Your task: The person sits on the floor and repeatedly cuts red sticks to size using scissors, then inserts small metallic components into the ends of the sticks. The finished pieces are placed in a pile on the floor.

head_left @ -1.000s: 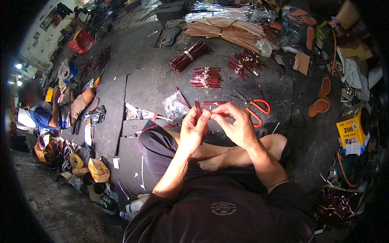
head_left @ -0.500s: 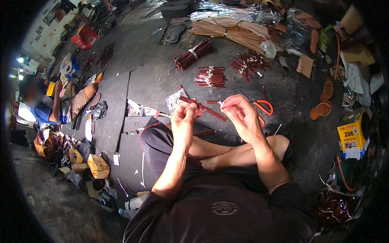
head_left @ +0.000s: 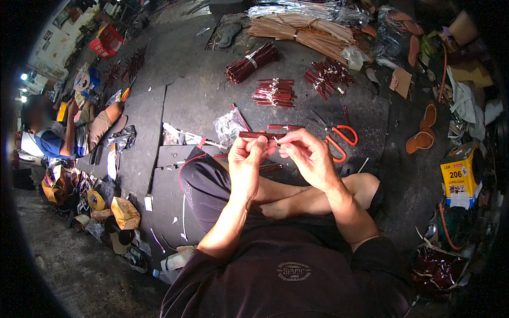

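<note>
left hand's (head_left: 245,159) grip pinched dark red strip (head_left: 253,134) between thumb and fingers, strip level, just beyond crossed legs (head_left: 289,203). right hand's (head_left: 308,159) grip pinched small pale piece (head_left: 275,141) at strip's right part. on dark floor (head_left: 199,90): orange-handled scissors (head_left: 334,129) near right hand, stack of red pieces (head_left: 273,94) ahead, tied bundle (head_left: 261,56) farther out.

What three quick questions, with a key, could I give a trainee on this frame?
1. Which colour shows on the scissors: (a) blue, (b) orange, (c) green?
2. True or false: the left hand is empty.
3. Fill in: from the person's viewpoint, the sandals lie to the ___ of the scissors.

Key: 1. b; 2. false, it holds a dark red strip; 3. right.
</note>
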The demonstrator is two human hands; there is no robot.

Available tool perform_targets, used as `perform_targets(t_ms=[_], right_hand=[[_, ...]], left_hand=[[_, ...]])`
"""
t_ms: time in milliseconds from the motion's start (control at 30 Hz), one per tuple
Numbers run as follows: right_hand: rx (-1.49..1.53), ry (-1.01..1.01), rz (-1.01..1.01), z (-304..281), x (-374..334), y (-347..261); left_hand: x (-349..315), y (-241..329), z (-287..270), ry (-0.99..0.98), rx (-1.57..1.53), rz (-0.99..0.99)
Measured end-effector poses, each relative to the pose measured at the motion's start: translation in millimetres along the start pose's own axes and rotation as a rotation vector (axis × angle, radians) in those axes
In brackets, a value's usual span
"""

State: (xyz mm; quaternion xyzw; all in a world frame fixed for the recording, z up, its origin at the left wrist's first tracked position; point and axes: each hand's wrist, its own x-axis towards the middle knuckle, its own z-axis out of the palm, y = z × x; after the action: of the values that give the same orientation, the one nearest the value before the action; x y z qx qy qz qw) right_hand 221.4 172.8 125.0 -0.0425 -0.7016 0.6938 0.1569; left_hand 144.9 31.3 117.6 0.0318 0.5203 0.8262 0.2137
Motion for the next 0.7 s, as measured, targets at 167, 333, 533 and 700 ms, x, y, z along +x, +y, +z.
perform_targets(t_ms=[167,333,533,700], right_hand=[[-0.041,-0.020,-0.011,-1.1,1.1,0.9],[-0.165,-0.013,-0.029,-0.7,1.9,-1.8],[0.005,0.081,0.076,6.1,0.5,7.7],[-0.598,0.120,-0.356,5.4,4.5,1.6]], left_hand=[[-2.1,0.4,-2.2,-0.031,0.062,0.039],[-4.9,1.1,-2.0,-0.054,0.175,0.146],[-11.6,5.3,3.0,-0.081,0.507,0.307],[-10.8,2.9,4.3,-0.110,0.557,0.407]])
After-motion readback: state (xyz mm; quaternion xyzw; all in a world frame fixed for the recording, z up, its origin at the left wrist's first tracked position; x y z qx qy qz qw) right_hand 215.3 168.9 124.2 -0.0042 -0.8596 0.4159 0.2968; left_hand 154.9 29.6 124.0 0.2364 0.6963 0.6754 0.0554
